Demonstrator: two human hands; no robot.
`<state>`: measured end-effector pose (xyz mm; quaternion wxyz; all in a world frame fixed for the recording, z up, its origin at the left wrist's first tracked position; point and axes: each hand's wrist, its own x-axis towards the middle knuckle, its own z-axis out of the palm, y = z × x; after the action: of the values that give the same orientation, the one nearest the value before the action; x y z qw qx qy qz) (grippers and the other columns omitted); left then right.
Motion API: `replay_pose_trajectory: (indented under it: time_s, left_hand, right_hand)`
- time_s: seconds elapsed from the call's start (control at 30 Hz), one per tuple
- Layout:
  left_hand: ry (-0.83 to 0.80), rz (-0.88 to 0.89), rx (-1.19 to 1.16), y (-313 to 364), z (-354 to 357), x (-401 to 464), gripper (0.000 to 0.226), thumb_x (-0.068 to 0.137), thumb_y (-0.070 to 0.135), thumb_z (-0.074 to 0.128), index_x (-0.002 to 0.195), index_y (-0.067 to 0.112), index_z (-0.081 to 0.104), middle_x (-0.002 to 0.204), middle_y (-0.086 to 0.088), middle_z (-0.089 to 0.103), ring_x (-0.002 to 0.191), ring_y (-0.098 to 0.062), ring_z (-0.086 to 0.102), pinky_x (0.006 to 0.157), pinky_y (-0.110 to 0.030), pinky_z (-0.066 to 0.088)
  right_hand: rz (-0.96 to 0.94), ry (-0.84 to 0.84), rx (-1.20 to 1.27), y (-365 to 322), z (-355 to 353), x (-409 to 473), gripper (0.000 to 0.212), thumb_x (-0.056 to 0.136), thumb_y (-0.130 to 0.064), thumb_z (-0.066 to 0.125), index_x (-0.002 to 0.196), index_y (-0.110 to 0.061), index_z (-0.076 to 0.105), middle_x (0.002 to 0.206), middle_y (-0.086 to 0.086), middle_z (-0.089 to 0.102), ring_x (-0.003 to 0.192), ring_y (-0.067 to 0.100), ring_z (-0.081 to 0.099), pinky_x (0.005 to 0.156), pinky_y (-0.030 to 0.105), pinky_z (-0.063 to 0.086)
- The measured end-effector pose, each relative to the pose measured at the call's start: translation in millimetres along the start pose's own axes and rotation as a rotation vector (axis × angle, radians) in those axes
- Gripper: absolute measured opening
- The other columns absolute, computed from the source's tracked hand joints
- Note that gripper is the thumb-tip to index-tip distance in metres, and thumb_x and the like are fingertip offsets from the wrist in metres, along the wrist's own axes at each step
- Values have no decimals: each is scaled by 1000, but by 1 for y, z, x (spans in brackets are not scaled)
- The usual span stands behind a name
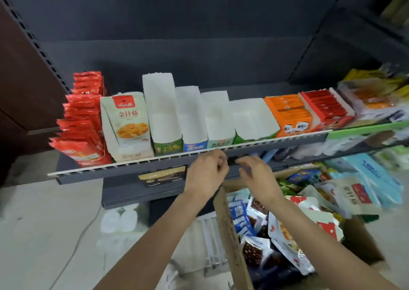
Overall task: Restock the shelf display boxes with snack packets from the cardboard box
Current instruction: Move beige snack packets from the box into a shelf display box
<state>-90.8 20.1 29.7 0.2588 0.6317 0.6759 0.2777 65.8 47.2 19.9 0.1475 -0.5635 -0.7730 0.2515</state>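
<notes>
Both hands are raised side by side at the shelf's front rail (132, 161). My left hand (208, 172) and my right hand (254, 174) have curled fingers that pinch a small dark packet (232, 161) between them; it is blurred and mostly hidden. Just behind stand white display boxes with bare insides: a tall one (158, 104), two medium ones (190, 112) (218, 117) and a low wide one (252, 119). The cardboard box (230, 236) sits low on the right, full of mixed snack packets (259, 221).
Red packets (81, 121) and a beige chips bag (128, 121) fill the shelf's left end. Orange (287, 112) and red (325, 106) filled boxes stand to the right. Lower shelves hold more goods (365, 174). Water bottles (121, 219) lie on the floor.
</notes>
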Motion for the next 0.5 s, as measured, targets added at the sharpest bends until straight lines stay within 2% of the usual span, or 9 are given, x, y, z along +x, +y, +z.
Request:
replay_pose_trajectory:
  time_s: [0.13, 0.27, 0.37, 0.43, 0.5]
  left_hand:
    - [-150, -43, 41, 36, 68, -20, 22, 93, 27, 50, 113, 21, 58, 103, 4, 67, 96, -17, 61, 80, -36, 52]
    - [-318, -163, 85, 54, 132, -35, 27, 93, 26, 49, 117, 16, 57, 114, -3, 63, 104, -24, 60, 84, -39, 51]
    - [-406, -259, 136, 59, 169, -45, 28, 92, 23, 50, 114, 6, 55, 114, -12, 58, 109, -29, 55, 89, -39, 46]
    - [-451, -343, 143, 61, 183, -52, 26, 93, 22, 50, 108, 1, 54, 111, -15, 58, 105, -30, 55, 83, -36, 45]
    - [-463, -414, 104, 63, 194, -56, 29, 94, 21, 50, 111, -2, 55, 114, -18, 58, 104, -30, 56, 83, -37, 46]
  right_hand:
    - [85, -100, -118, 80, -12, -41, 31, 91, -9, 54, 121, -12, 59, 121, 8, 55, 115, 25, 52, 96, 30, 39]
    - [220, -235, -178, 148, -19, -74, 49, 91, -19, 56, 138, -13, 42, 142, 10, 40, 131, 26, 37, 106, 35, 36]
    - [226, -362, -280, 184, -20, -93, 71, 89, -33, 60, 148, -18, 23, 156, 6, 18, 143, 24, 18, 114, 38, 25]
    - [207, -472, -340, 197, -20, -102, 85, 86, -42, 62, 151, -23, 10, 160, 2, -2, 147, 22, 1, 118, 42, 14]
    - [179, -507, -370, 203, -20, -106, 91, 86, -43, 62, 152, -26, 3, 159, -1, -12, 146, 21, -8, 119, 45, 8]
